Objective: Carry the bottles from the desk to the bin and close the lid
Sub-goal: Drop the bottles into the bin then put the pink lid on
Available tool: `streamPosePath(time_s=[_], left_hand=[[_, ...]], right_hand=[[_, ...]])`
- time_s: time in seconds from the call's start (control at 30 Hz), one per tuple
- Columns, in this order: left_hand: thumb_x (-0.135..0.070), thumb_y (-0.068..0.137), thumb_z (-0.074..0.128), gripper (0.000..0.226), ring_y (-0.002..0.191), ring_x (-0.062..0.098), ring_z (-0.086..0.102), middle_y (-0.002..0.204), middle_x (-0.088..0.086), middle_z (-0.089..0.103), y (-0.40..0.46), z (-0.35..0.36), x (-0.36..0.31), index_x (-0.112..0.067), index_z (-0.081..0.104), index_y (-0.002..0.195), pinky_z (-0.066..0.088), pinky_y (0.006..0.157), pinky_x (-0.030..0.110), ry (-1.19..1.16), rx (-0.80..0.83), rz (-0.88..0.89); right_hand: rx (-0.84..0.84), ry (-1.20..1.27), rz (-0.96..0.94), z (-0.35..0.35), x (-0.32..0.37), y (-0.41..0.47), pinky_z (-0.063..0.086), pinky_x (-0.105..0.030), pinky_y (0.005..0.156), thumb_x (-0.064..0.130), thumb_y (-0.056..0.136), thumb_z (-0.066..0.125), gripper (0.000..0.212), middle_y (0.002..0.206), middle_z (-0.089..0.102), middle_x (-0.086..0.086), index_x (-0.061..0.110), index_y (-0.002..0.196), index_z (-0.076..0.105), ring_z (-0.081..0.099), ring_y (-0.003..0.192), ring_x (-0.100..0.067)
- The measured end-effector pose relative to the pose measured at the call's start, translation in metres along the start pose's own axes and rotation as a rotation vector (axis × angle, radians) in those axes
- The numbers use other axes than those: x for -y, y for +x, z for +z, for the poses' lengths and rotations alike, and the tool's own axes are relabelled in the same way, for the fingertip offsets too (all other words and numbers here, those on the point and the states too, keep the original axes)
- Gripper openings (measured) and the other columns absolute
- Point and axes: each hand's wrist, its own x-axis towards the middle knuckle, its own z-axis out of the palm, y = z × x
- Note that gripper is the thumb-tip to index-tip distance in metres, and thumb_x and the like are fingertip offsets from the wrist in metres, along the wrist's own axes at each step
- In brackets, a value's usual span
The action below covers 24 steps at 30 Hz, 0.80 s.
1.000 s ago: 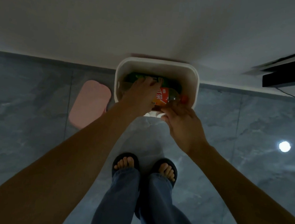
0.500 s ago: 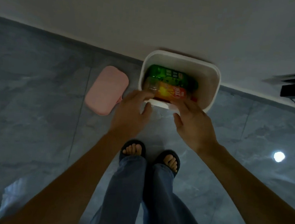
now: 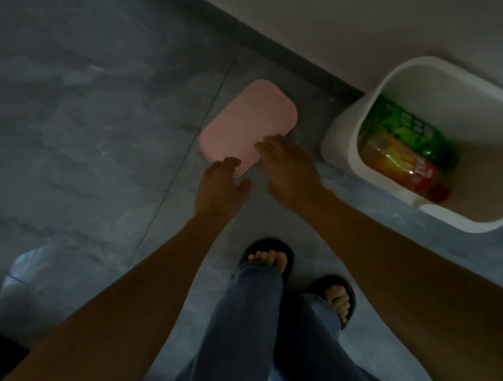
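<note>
While two bottles, one green (image 3: 407, 129) and one orange (image 3: 400, 166), lie inside the white bin (image 3: 344, 138), one pink lid (image 3: 248, 124) rests on the floor (image 3: 93, 141) beside it; left hand (image 3: 221, 187) and right hand (image 3: 287, 169) reach it, fingers spread, grasping nothing.

Bare forearms, blue jeans (image 3: 246, 330) — dark open-toed sandals (image 3: 269, 255)

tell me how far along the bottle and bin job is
Done: a green bottle and an orange bottle lie inside the white bin. In hand: left hand and right hand reach the pink lid on the floor. Left: putting it on the bin.
</note>
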Motion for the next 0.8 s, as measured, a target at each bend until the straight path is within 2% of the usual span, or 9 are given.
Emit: streamPosePath(time_s=[0.07, 0.2, 0.3, 0.4, 0.57, 0.73, 0.8], left_hand=[[-0.026, 0.09, 0.066, 0.042, 0.112, 0.031, 0.063, 0.122, 0.013, 0.066, 0.016, 0.016, 0.005, -0.015, 0.06, 0.131, 0.055, 0.088, 0.039, 0.048, -0.021, 0.019], [-0.021, 0.092, 0.061, 0.022, 0.099, 0.035, 0.062, 0.106, 0.013, 0.065, 0.033, 0.04, 0.01, -0.011, 0.064, 0.111, 0.053, 0.071, 0.043, 0.201, -0.059, 0.08], [-0.019, 0.096, 0.056, 0.016, 0.096, 0.034, 0.062, 0.102, 0.013, 0.066, 0.036, 0.046, 0.013, -0.011, 0.066, 0.106, 0.052, 0.07, 0.044, 0.24, -0.094, 0.097], [-0.012, 0.097, 0.051, 0.018, 0.099, 0.035, 0.062, 0.105, 0.014, 0.064, 0.028, 0.041, 0.015, -0.009, 0.064, 0.109, 0.054, 0.073, 0.046, 0.248, -0.043, 0.097], [0.002, 0.089, 0.054, 0.025, 0.098, 0.036, 0.06, 0.104, 0.016, 0.062, -0.014, 0.0, 0.007, -0.006, 0.065, 0.11, 0.052, 0.071, 0.046, 0.254, -0.021, 0.182], [0.011, 0.079, 0.064, 0.028, 0.093, 0.037, 0.06, 0.099, 0.017, 0.063, -0.062, -0.073, -0.024, -0.003, 0.068, 0.104, 0.051, 0.072, 0.044, 0.327, 0.021, 0.343], [0.011, 0.078, 0.064, 0.029, 0.095, 0.035, 0.058, 0.1, 0.015, 0.063, -0.079, -0.106, -0.042, -0.004, 0.068, 0.103, 0.051, 0.077, 0.043, 0.374, 0.06, 0.385]], right_hand=[[-0.022, -0.07, 0.048, 0.009, -0.006, 0.027, 0.024, -0.047, 0.12, 0.006, 0.094, 0.053, 0.063, 0.16, 0.027, -0.015, 0.009, 0.153, 0.031, 0.021, 0.15, -0.034], [-0.074, -0.236, 0.015, 0.02, -0.024, 0.056, 0.036, -0.044, 0.105, 0.02, 0.097, 0.051, 0.035, 0.136, 0.05, -0.017, 0.007, 0.129, 0.052, 0.044, 0.128, -0.037], [-0.058, -0.24, -0.04, 0.024, -0.032, 0.062, 0.041, -0.043, 0.096, 0.023, 0.094, 0.056, 0.03, 0.125, 0.057, -0.015, 0.01, 0.12, 0.059, 0.052, 0.117, -0.036], [-0.024, -0.229, -0.066, 0.022, -0.031, 0.053, 0.045, -0.041, 0.09, 0.024, 0.092, 0.056, 0.026, 0.117, 0.061, -0.013, 0.011, 0.114, 0.063, 0.055, 0.109, -0.035], [0.02, -0.175, -0.114, -0.005, -0.015, 0.01, 0.05, -0.041, 0.083, 0.024, 0.094, 0.05, 0.029, 0.12, 0.059, -0.011, 0.012, 0.117, 0.063, 0.054, 0.111, -0.032], [0.047, -0.14, -0.142, -0.054, 0.009, -0.055, 0.051, -0.04, 0.077, 0.009, 0.091, 0.051, 0.033, 0.122, 0.059, -0.005, 0.017, 0.123, 0.057, 0.058, 0.109, -0.029], [0.033, -0.067, -0.142, -0.079, 0.023, -0.084, 0.054, -0.042, 0.078, 0.014, 0.092, 0.052, 0.033, 0.12, 0.059, -0.004, 0.02, 0.125, 0.055, 0.061, 0.106, -0.028]])
